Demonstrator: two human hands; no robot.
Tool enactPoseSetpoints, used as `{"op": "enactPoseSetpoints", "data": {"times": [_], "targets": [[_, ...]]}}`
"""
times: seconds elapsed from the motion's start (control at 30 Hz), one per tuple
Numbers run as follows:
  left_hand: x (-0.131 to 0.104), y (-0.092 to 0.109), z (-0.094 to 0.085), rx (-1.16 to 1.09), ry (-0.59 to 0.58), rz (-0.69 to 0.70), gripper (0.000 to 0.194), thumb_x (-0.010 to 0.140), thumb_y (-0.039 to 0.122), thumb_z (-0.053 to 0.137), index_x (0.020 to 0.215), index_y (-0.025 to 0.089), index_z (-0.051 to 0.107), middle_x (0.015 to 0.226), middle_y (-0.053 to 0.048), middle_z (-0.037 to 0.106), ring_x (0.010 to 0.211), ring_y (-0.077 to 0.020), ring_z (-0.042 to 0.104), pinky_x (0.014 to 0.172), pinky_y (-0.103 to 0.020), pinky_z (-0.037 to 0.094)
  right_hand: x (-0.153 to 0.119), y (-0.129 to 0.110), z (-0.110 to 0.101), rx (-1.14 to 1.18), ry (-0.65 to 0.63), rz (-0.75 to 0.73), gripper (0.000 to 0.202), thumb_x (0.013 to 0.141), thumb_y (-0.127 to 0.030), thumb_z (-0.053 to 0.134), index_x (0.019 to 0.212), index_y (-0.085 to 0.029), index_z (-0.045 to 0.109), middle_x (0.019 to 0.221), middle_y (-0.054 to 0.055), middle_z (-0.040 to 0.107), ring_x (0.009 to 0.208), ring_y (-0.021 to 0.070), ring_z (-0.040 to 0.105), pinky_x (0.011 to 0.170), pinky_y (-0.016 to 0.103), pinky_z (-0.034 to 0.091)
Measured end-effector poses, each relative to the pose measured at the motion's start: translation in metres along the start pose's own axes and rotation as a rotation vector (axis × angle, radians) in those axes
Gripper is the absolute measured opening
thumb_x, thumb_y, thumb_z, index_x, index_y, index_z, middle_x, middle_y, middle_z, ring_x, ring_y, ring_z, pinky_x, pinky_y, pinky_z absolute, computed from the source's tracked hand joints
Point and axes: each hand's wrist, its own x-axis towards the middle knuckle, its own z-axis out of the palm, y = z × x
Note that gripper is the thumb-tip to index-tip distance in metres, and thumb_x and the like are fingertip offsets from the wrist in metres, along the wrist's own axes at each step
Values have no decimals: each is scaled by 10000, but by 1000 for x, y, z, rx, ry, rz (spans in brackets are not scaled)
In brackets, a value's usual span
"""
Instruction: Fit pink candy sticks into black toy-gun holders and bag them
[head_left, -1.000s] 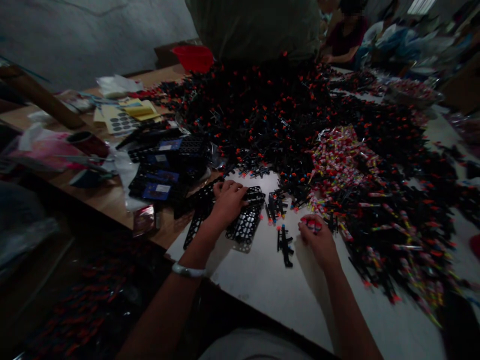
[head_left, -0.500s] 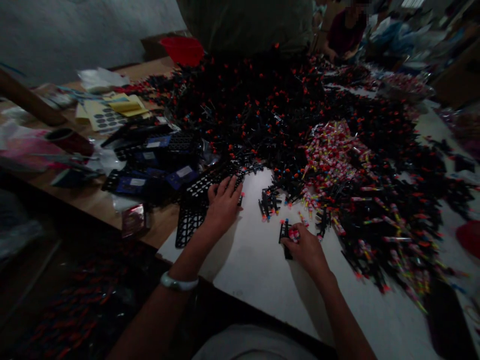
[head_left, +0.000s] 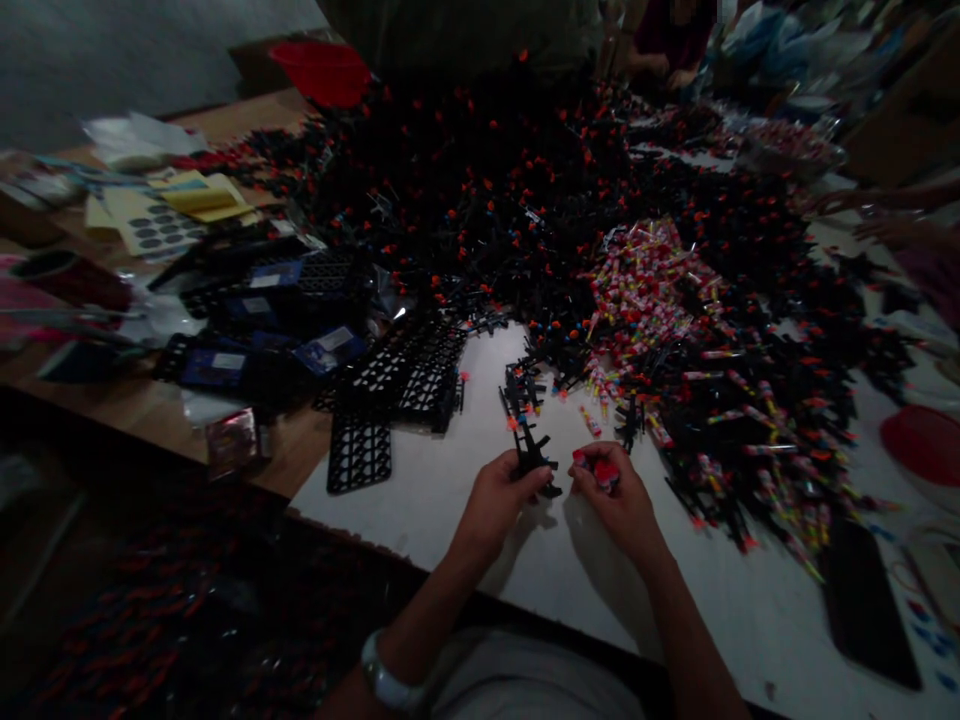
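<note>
The left hand (head_left: pixel 496 498) is gripping a little black toy gun (head_left: pixel 534 455) above the white table top (head_left: pixel 442 520) — the right hand (head_left: pixel 619 505) is pinching small red things (head_left: pixel 606 474). They are sitting near the fingertips, so a loose pinch could be dropping one.

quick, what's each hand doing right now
Left hand: closed on a black plastic toy gun.
Right hand: closed on small red-and-white pieces, exact kind too blurred to tell.
</note>
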Motion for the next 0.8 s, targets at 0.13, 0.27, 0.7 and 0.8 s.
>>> {"op": "enactPoseSetpoints", "data": {"times": [0.13, 0.27, 0.7, 0.8], "targets": [[-3, 10, 7, -161, 100, -8, 294, 650, 318, 742, 854, 145, 622, 784, -38, 686, 605, -118, 588, 595, -240, 474, -17, 1, -1, -68, -16, 59, 253, 802, -441, 606, 918, -216, 589, 683, -14, 631, 605, 144, 591, 582, 245, 465], [-4, 13, 14, -192, 127, -14, 310, 624, 279, 770, 855, 144, 614, 749, -15, 678, 612, -118, 611, 622, -245, 500, -23, 5, 4, -36, 70, 88, 261, 811, -448, 595, 914, -208, 601, 632, -29, 611, 567, 135, 577, 566, 241, 456], [-8, 12, 18, -113, 188, 77, 269, 660, 284, 742, 818, 161, 562, 680, 25, 636, 583, -130, 621, 601, -262, 509, -17, 16, 7, -136, 110, -77, 215, 814, -410, 592, 903, -218, 629, 736, -1, 648, 620, 138, 582, 604, 250, 473], [-9, 8, 19, -128, 212, 113, 256, 674, 281, 726, 821, 175, 545, 679, 40, 617, 565, -119, 601, 586, -260, 508, -21, 21, 19, -157, 107, -201, 170, 846, -360, 548, 905, -225, 631, 818, 24, 651, 722, 157, 599, 682, 276, 486]]}}
